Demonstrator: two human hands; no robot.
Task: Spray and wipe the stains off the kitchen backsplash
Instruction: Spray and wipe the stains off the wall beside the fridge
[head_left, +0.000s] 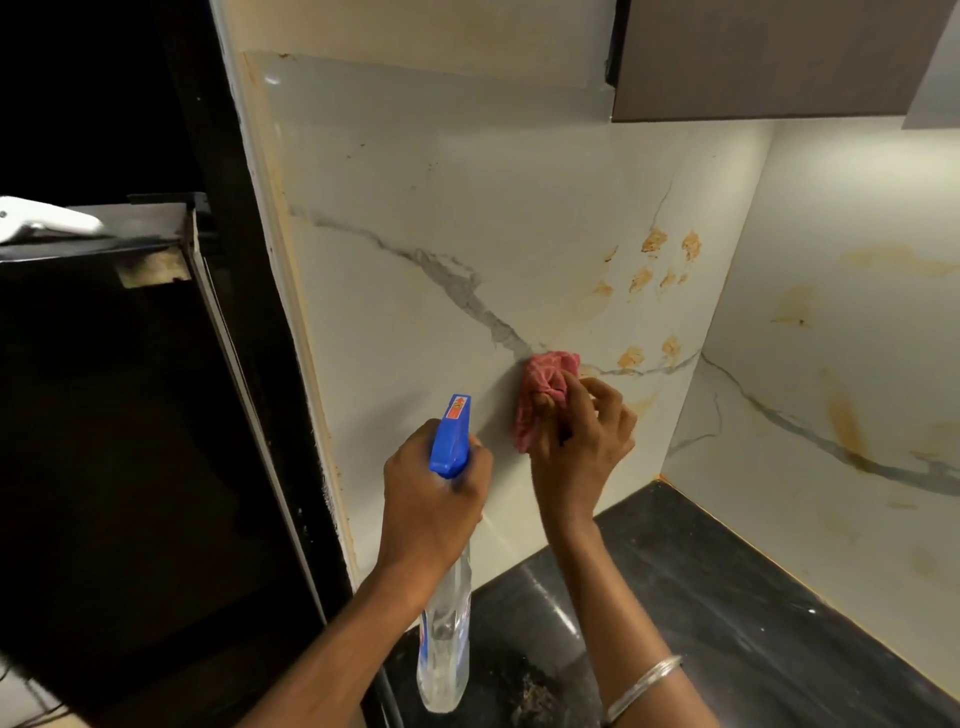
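The white marble-look backsplash (415, 291) has grey veins and several orange-brown stains (653, 241) on its right half. My right hand (576, 457) grips a bunched red cloth (545, 387) and presses it against the wall, just left of two lower stains (631, 357). My left hand (434, 493) holds a clear spray bottle (447, 639) by its neck. Its blue trigger head (453, 436) points up at the wall, left of the cloth.
The side wall (852, 322) on the right carries more orange smears. A black stone countertop (727, 597) runs below. A dark appliance (130, 415) fills the left, and a brown upper cabinet (769, 57) hangs at top right.
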